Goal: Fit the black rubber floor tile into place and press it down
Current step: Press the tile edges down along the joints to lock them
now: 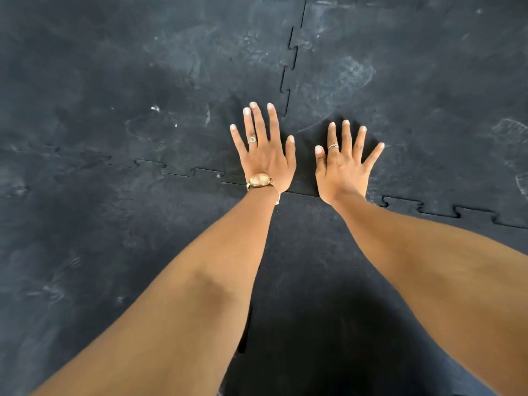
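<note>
My left hand point(264, 155) and right hand point(344, 164), both spread flat, straddle the seam point(287, 72) running to 12 o'clock; tile point(414, 95) nearer right.

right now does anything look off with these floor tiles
Mostly seated. The puzzle seam above the left hand shows a dark open gap, so those edges look not fully closed. Both hands, right hand too, lie flat with fingers spread. Pale scuffs mark the rubber.
</note>
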`<action>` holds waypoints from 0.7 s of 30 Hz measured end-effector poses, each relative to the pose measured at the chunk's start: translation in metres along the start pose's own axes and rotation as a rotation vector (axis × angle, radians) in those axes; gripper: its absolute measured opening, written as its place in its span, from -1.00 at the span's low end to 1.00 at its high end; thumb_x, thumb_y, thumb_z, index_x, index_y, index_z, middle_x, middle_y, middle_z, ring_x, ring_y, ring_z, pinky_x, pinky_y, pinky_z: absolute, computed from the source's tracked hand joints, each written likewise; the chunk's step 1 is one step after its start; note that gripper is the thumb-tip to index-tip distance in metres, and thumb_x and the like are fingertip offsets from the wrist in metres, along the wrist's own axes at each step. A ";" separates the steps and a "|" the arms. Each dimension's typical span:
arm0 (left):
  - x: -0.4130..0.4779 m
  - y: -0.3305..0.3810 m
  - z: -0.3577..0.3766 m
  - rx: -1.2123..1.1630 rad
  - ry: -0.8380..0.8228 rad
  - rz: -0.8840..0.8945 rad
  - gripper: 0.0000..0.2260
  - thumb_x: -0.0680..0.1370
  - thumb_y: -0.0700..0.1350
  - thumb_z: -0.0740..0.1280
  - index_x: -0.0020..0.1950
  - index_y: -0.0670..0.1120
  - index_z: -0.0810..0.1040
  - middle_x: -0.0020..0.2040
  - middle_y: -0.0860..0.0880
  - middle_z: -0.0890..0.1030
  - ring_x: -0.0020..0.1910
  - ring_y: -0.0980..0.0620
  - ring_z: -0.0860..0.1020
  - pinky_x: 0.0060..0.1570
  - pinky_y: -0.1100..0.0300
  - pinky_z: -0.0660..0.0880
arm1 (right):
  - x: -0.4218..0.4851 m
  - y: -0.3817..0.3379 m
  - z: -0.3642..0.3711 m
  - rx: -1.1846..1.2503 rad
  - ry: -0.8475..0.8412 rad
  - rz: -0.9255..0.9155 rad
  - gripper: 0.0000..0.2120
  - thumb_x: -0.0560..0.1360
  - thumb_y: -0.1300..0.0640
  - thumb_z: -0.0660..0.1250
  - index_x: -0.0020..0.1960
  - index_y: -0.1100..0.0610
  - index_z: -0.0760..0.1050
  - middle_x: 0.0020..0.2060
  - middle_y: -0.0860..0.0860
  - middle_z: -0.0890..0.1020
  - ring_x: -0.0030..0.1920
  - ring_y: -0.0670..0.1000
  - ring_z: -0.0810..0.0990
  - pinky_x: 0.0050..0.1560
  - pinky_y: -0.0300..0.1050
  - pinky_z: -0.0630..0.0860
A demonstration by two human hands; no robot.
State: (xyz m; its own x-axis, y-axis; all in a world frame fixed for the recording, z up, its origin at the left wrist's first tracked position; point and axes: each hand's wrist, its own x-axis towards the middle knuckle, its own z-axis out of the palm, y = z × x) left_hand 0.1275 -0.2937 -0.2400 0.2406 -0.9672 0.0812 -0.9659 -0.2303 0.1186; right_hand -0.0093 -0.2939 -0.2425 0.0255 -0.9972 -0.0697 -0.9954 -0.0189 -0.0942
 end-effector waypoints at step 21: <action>-0.151 -0.025 -0.023 -0.134 -0.180 0.413 -0.43 0.67 0.07 -0.05 0.58 -0.19 -0.12 0.59 -0.19 -0.12 0.58 -0.11 -0.15 0.55 -0.03 -0.09 | 0.000 0.000 0.004 0.030 0.012 0.005 -0.45 0.63 -0.13 -0.19 0.57 0.06 -0.04 0.57 0.07 0.02 0.54 0.23 -0.14 0.41 0.45 -0.21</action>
State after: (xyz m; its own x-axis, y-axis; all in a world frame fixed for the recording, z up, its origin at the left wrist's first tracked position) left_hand 0.1172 -0.1393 -0.2328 -0.1928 -0.9810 -0.0228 -0.9535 0.1818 0.2404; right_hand -0.0091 -0.2941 -0.2464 0.0188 -0.9981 -0.0580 -0.9923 -0.0115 -0.1234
